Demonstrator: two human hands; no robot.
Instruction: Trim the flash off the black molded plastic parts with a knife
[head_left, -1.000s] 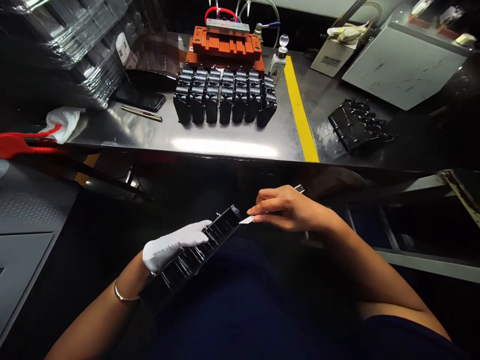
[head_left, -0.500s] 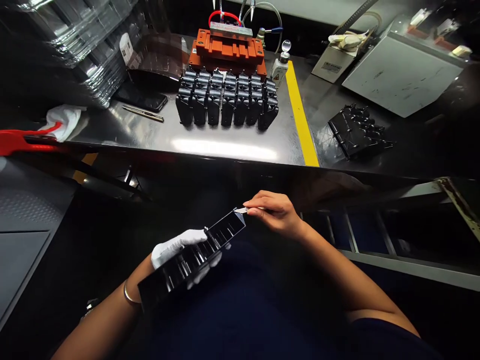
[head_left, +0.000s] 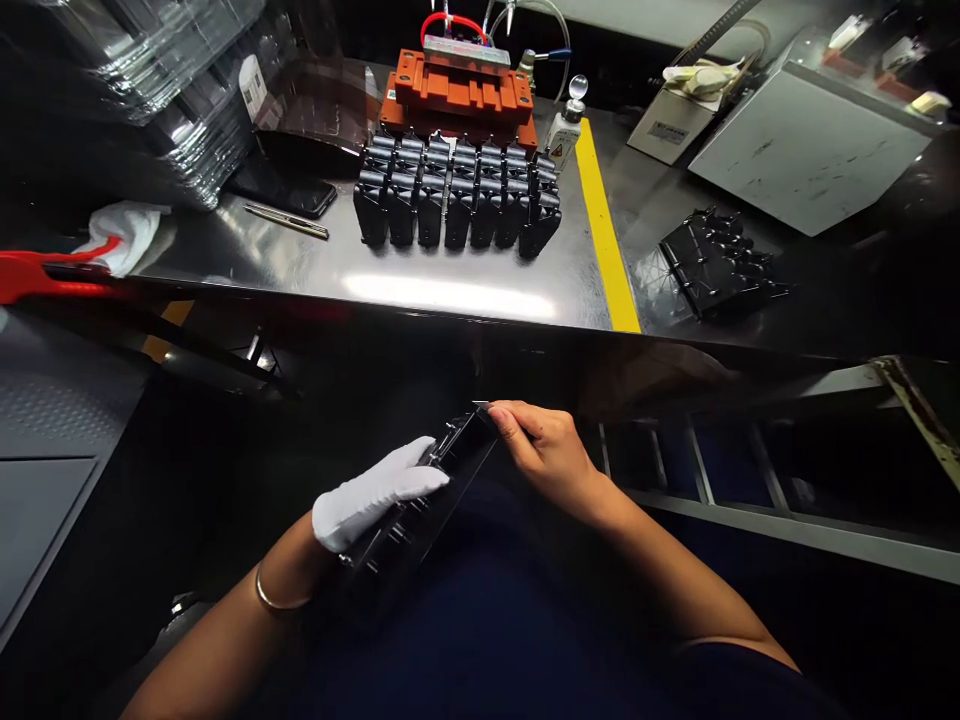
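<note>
1 black part (head_left: 418,522) looked light, stiff, graspable mid-length, where your left hand (head_left: 381,496) clasped; right hand (head_left: 546,442) pinched blade (head_left: 481,404) at 1 o'clock.

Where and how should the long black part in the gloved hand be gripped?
Probably grip the black part near mid-length, across its width, from the person's left, as the left hand does: it is long and narrow, and the blade is at its far end, best left free.
</note>
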